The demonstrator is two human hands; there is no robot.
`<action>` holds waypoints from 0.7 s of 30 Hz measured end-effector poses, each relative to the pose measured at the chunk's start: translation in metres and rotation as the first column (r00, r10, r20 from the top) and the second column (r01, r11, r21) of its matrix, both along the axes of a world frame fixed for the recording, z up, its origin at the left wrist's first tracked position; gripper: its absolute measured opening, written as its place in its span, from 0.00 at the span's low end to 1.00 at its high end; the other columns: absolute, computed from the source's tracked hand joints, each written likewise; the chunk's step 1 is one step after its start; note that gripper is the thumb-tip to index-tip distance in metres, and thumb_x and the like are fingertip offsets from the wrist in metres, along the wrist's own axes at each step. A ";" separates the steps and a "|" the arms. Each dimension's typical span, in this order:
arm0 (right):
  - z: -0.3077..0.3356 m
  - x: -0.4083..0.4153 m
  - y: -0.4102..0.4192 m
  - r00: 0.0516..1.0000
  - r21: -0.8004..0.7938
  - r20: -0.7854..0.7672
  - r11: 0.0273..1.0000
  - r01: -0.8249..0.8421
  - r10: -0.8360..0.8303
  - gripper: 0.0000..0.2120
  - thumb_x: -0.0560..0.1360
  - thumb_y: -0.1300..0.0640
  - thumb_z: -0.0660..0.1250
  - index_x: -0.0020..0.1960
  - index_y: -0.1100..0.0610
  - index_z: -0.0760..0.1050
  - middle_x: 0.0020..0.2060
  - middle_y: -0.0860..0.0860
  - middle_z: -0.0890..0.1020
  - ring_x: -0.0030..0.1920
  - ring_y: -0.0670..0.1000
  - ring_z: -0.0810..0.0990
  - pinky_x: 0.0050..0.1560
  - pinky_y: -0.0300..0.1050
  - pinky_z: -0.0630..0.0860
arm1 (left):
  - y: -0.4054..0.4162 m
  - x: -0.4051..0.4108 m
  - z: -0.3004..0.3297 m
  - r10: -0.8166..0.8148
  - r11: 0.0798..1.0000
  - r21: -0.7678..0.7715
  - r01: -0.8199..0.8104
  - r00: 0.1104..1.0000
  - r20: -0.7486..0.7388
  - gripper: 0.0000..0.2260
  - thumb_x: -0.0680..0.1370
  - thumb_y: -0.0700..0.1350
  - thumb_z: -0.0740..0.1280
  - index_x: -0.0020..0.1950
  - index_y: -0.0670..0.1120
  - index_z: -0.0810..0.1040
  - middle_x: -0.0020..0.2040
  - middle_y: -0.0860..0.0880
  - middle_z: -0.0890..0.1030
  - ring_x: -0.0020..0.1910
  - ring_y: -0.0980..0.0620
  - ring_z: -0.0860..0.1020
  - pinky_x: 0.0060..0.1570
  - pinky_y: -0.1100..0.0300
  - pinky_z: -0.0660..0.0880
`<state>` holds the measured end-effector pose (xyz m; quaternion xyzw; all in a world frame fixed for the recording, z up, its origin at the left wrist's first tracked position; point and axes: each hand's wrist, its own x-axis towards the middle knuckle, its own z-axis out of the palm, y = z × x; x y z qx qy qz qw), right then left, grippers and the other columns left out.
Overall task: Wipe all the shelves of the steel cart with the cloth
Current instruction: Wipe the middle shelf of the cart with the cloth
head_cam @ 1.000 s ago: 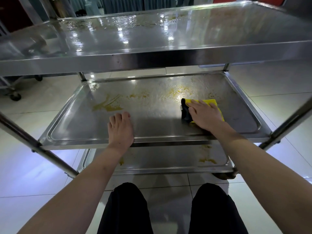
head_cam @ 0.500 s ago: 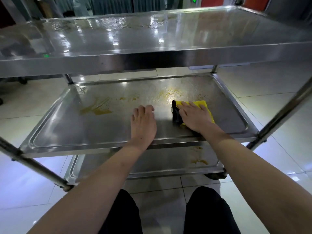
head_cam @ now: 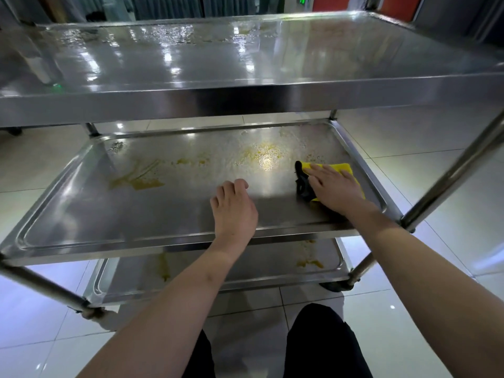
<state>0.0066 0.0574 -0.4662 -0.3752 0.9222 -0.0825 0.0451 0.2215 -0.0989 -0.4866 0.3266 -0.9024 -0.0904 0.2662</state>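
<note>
Right hand (head_cam: 336, 188) flat-fingered on cloth (head_cam: 344, 168) near middle shelf (head_cam: 81, 203) right rim; left hand (head_cam: 234, 211) fingers curled, empty.

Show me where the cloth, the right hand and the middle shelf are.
cloth (head_cam: 342, 168), head view, yellow part beyond the fingers.
right hand (head_cam: 336, 188), head view, back of hand.
middle shelf (head_cam: 90, 211), head view, bare steel at left.

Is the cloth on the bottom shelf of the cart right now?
No, the right hand presses the yellow cloth flat on the middle shelf.
</note>
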 end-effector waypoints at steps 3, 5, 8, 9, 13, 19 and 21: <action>-0.001 -0.011 0.011 0.999 0.013 -0.024 1.000 0.027 -0.027 0.26 0.86 0.44 0.44 0.83 0.39 0.56 0.83 0.39 0.56 0.83 0.46 0.53 0.81 0.58 0.50 | 0.001 -0.001 0.000 0.016 1.000 0.012 -0.016 1.000 0.005 0.14 0.77 0.39 0.55 0.62 0.46 0.71 0.55 0.45 0.75 0.53 0.43 0.71 0.52 0.49 0.69; -0.002 -0.006 0.006 0.999 0.016 -0.046 1.000 0.027 -0.026 0.25 0.86 0.44 0.45 0.83 0.40 0.56 0.83 0.40 0.56 0.83 0.47 0.54 0.81 0.59 0.52 | 0.003 -0.001 -0.001 0.025 1.000 -0.008 -0.025 1.000 -0.008 0.13 0.77 0.38 0.57 0.61 0.45 0.71 0.54 0.45 0.75 0.52 0.43 0.72 0.50 0.50 0.69; 0.000 0.005 -0.002 0.998 0.013 -0.063 1.000 0.018 -0.018 0.25 0.86 0.45 0.45 0.83 0.40 0.56 0.83 0.41 0.56 0.83 0.49 0.55 0.80 0.59 0.53 | 0.008 -0.001 -0.002 0.014 0.996 -0.084 -0.015 1.000 -0.013 0.13 0.76 0.35 0.60 0.60 0.45 0.71 0.52 0.44 0.75 0.50 0.43 0.72 0.47 0.51 0.68; 0.000 0.009 -0.007 0.998 0.013 -0.057 1.000 0.002 -0.002 0.25 0.86 0.45 0.45 0.83 0.40 0.56 0.83 0.41 0.56 0.83 0.49 0.54 0.80 0.59 0.53 | 0.008 -0.001 -0.003 0.010 0.995 -0.095 -0.011 1.000 -0.010 0.13 0.76 0.35 0.61 0.59 0.45 0.71 0.51 0.44 0.75 0.49 0.43 0.72 0.47 0.51 0.68; 0.000 0.039 -0.038 0.994 0.022 -0.041 0.995 -0.097 0.098 0.25 0.86 0.44 0.45 0.83 0.39 0.56 0.83 0.40 0.56 0.83 0.49 0.53 0.81 0.58 0.51 | 0.008 0.000 -0.002 0.013 0.995 -0.098 -0.012 1.000 0.010 0.13 0.76 0.35 0.61 0.59 0.45 0.70 0.51 0.45 0.74 0.49 0.43 0.72 0.48 0.49 0.70; -0.002 0.047 -0.045 0.986 0.010 -0.036 0.986 -0.164 0.165 0.25 0.86 0.43 0.45 0.83 0.38 0.57 0.83 0.38 0.56 0.83 0.47 0.53 0.82 0.57 0.50 | 0.006 0.000 -0.002 0.007 0.996 -0.093 -0.004 0.999 0.037 0.13 0.76 0.35 0.62 0.60 0.46 0.70 0.52 0.45 0.75 0.51 0.43 0.72 0.50 0.49 0.70; -0.002 0.039 -0.038 0.985 0.003 -0.012 0.985 -0.172 0.172 0.25 0.86 0.42 0.45 0.82 0.37 0.58 0.82 0.37 0.56 0.83 0.45 0.52 0.82 0.56 0.49 | 0.005 0.001 -0.003 0.006 0.996 -0.092 -0.001 0.999 0.047 0.14 0.76 0.36 0.61 0.60 0.47 0.70 0.53 0.46 0.74 0.52 0.43 0.72 0.51 0.49 0.70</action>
